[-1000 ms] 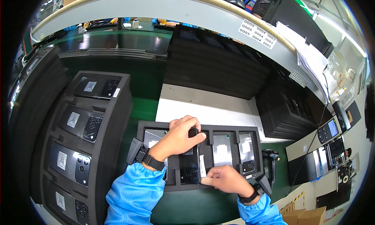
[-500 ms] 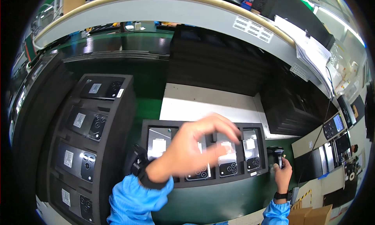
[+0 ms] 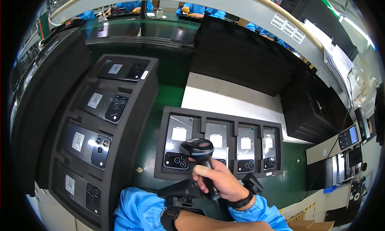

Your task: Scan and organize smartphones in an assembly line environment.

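Four phones lie face-down in the left tray [image 3: 60,167], a tall black foam tray on the green bench [image 3: 168,90], each phone in its own slot with a white label on its back. Just right of it sits a smaller tray [image 3: 160,151] with four more phones side by side, cameras toward the person. The first phone [image 3: 177,142] of this row lies directly under the scanner [image 3: 197,147]. The right hand [image 3: 218,183] is closed around the scanner's handle, index finger bent over the front, holding its black head just above the tray's near edge. The left hand is hidden: only its forearm [image 3: 208,222] with a dark wrist strap shows at the lower edge, so I cannot tell its state. Farther right, black trays stand stacked [image 3: 309,110].
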Demonstrator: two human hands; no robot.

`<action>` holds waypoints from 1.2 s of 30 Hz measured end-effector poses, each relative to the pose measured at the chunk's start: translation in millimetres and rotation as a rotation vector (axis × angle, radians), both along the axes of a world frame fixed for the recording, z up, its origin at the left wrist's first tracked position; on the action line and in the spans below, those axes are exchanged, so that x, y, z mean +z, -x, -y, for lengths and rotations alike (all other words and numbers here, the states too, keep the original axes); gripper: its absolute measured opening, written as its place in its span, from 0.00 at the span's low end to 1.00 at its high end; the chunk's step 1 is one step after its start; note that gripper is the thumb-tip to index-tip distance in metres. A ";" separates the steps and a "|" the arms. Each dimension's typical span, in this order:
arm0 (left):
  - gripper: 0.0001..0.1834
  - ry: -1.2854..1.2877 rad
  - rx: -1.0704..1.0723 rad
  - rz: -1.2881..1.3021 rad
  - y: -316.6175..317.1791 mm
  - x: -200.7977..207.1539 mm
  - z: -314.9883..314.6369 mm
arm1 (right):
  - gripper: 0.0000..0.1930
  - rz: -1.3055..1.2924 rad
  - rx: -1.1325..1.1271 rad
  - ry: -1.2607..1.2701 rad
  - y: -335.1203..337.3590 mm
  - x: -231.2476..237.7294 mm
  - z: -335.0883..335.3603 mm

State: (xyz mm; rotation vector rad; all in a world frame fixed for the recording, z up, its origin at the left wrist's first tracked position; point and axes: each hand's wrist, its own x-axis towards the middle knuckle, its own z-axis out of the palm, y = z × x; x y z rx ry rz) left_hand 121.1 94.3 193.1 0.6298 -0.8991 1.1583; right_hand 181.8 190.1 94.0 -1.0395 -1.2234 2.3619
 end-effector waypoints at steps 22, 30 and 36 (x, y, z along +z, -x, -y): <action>0.30 0.051 0.183 -0.287 65.8 1.4 -43.8 | 0.24 0.124 -0.018 -0.464 -21.9 -4.4 -6.9; 0.06 -0.036 1.616 -0.692 93.1 4.4 -77.3 | 0.06 0.446 -0.687 -0.534 -166.3 25.5 -32.9; 0.06 0.152 1.732 -0.980 101.5 -26.5 -112.5 | 0.19 1.204 -0.674 -1.224 -276.7 -8.0 -50.9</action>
